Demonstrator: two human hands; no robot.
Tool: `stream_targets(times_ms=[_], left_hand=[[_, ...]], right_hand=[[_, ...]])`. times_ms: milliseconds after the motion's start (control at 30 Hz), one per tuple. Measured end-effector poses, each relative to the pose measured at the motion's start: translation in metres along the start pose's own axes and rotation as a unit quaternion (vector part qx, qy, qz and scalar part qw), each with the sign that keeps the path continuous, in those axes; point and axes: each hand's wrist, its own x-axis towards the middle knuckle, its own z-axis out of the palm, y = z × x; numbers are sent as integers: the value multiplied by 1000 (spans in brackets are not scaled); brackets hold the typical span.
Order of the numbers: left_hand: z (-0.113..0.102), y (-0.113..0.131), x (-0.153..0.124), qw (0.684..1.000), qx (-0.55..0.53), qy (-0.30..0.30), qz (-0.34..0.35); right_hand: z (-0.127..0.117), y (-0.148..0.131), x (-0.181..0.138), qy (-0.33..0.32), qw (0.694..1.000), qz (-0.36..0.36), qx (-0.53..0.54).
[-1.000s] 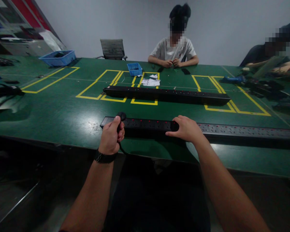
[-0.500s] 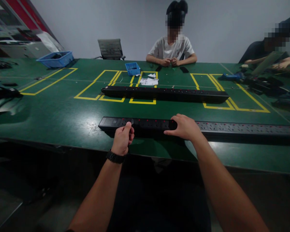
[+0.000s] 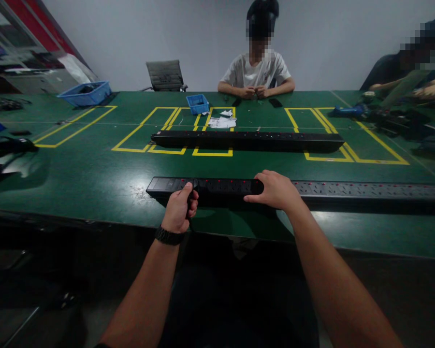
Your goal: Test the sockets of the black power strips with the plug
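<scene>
A long black power strip (image 3: 221, 186) with rows of sockets and small red lights lies along the near side of the green table. My left hand (image 3: 179, 208), with a dark watch on its wrist, is closed round a black plug (image 3: 195, 185) at the strip's left part. A bit of dark cable hangs below that fist. Whether the plug's pins sit in a socket is hidden. Further right, my right hand (image 3: 275, 190) grips the strip across its width, thumb on the near side and fingers over the far edge.
A second black power strip (image 3: 246, 140) lies parallel behind, across yellow tape outlines. Beyond it are white papers (image 3: 222, 122), a small blue bin (image 3: 197, 104) and a larger blue bin (image 3: 85, 93). Two people sit at the table's far side and right. Dark cables (image 3: 10, 147) lie at left.
My left hand and the plug have tilted slightly, so more of the plug and its cable shows. My right hand keeps its hold on the strip. The view has shifted a little.
</scene>
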Motion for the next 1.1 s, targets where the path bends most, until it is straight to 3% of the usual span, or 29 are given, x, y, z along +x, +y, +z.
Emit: stream_targets(times_ms=[567, 1100], left_hand=[[1, -3, 5, 994, 102, 38, 27], [-3, 5, 11, 996, 91, -4, 4]], right_hand=[[0, 1, 0, 5, 1000, -1, 4], [3, 2, -2, 23, 1000, -13, -1]])
